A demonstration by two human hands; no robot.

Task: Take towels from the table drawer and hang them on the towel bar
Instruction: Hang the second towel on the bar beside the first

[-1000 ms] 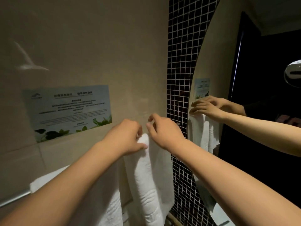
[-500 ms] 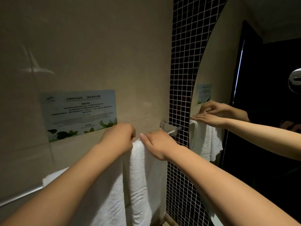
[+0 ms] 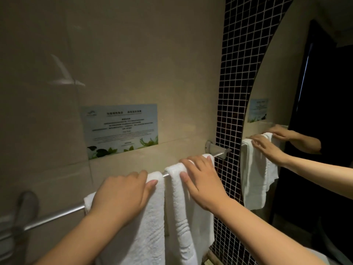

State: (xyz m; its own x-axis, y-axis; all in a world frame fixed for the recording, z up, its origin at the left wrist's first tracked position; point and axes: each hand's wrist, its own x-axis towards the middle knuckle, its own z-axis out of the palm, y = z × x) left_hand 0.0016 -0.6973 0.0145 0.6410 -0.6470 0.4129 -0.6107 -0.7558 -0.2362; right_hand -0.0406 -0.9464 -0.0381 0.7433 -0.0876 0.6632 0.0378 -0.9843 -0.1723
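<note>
Two white towels hang over the bar, which runs from lower left up to its bracket at the right end, beside the mirror. The left towel and right towel hang side by side, with a sliver of bare bar showing between them. The left hand rests on its towel's fold, fingers close together and bent over the top, thumb straight along the front (whether the hidden tips hook behind, I cannot tell). The right hand, nearer the bracket, lies flat on its fold with fingers slightly spread. Each fold sits directly under its own palm, so any evening-up would likely run along the bar's length.
</note>
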